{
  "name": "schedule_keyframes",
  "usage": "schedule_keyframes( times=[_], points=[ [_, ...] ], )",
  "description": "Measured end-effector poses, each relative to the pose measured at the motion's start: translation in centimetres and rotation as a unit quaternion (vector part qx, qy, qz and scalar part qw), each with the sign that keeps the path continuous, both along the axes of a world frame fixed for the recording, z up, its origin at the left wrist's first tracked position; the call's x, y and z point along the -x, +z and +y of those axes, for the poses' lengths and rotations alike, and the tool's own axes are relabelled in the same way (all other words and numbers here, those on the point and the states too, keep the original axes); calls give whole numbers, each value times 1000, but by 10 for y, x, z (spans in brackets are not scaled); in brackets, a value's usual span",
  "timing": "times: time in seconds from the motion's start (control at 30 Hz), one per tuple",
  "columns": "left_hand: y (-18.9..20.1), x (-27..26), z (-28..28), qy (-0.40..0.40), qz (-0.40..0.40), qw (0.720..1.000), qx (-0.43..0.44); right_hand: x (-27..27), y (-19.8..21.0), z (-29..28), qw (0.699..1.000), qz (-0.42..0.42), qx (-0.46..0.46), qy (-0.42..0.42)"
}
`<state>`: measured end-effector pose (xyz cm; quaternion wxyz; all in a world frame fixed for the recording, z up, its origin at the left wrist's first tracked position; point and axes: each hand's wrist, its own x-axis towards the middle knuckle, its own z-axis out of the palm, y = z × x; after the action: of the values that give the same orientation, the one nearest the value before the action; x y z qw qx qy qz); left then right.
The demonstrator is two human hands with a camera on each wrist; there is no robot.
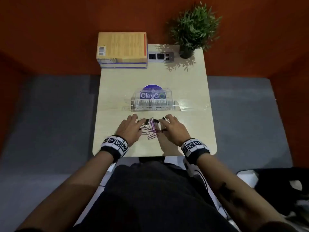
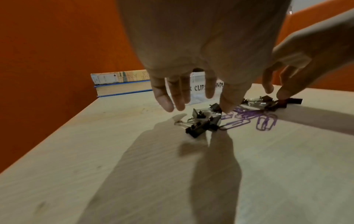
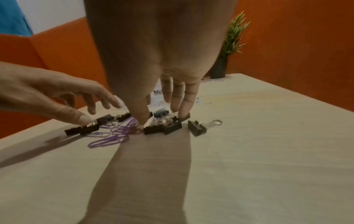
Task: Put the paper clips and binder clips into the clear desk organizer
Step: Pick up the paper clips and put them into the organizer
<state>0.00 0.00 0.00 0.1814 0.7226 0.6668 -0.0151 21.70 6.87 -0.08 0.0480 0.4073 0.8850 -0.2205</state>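
Both our hands are down on the pile: left hand (image 1: 128,128) and right hand (image 1: 173,128), fingers spread and gripping nothing, touching black binder clips (image 3: 162,128) either side of purple paper clips (image 1: 151,131), just near of the clear organizer (image 1: 153,102).

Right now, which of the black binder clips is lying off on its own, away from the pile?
The binder clip at the pile's right edge, outside the right hand. It lies alone with its wire handle pointing away; the others huddle under the fingers by the purple paper clips.

Office nook, desk (image 1: 117,91) with power sockets (image 1: 160,56), books (image 1: 122,47), potted plant (image 1: 194,29)
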Motion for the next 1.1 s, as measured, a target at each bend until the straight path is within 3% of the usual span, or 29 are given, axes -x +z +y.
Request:
schedule_keyframes(
  times=[0.1,0.4,0.67,0.77,0.97,1.1],
  points=[
    [-5,5,-1,-27,26,999,18,2,-6,-1,999,-34,-7,-1],
    [-5,18,-14,58,-22,998,-11,-14,-8,12,997,-7,-34,-71],
    [-10,-13,-6,-75,12,997,-3,18,-9,-6,999,30,2,33],
    [-15,-17,-1,-66,20,998,14,25,-14,-9,999,5,11,52],
    [-17,-5,5,-5,-28,1000,13,31,-13,-4,1000,30,1,5],
    [-18,-8,4,-22,-15,1000,14,40,-10,2,998,33,-4,54]
  ],
)
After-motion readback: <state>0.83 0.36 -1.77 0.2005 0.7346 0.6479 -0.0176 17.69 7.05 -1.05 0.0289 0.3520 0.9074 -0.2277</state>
